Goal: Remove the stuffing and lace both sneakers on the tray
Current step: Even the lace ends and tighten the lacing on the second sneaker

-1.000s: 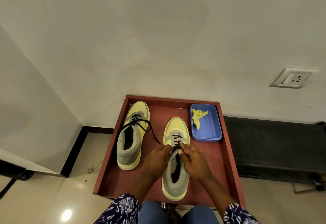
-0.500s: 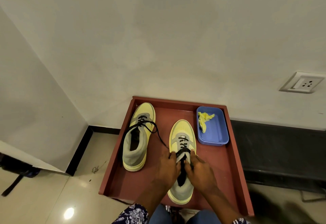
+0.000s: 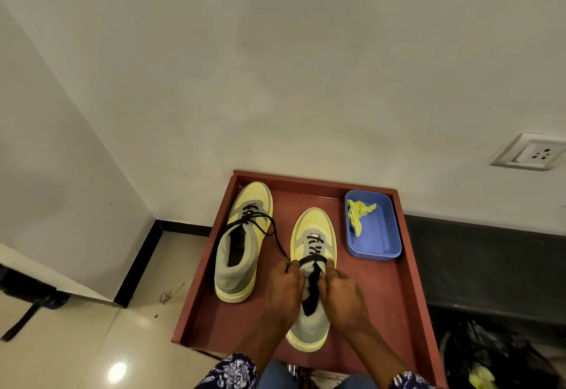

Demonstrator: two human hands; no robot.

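Observation:
Two yellow and grey sneakers stand on a red-brown tray (image 3: pixel 407 281), toes towards the wall. The left sneaker (image 3: pixel 242 241) has a black lace (image 3: pixel 269 226) threaded through it, with loose ends trailing to the right. The right sneaker (image 3: pixel 312 272) has black lacing over its tongue. My left hand (image 3: pixel 284 287) and my right hand (image 3: pixel 340 293) sit on either side of its opening. Each pinches the black lace near the top eyelets. A crumpled yellow piece of stuffing (image 3: pixel 358 214) lies in a blue plastic tub (image 3: pixel 376 241) at the tray's far right corner.
The tray stands against a white wall, with a wall socket (image 3: pixel 533 152) at the upper right. A dark low bench (image 3: pixel 490 263) runs to the right. A black bag (image 3: pixel 496 355) with a bit of yellow stuffing lies at lower right. Glossy tiled floor is on the left.
The camera has tilted up and the tray sits lower in view. Both hands have stayed at the right sneaker's lace, working near the upper eyelets.

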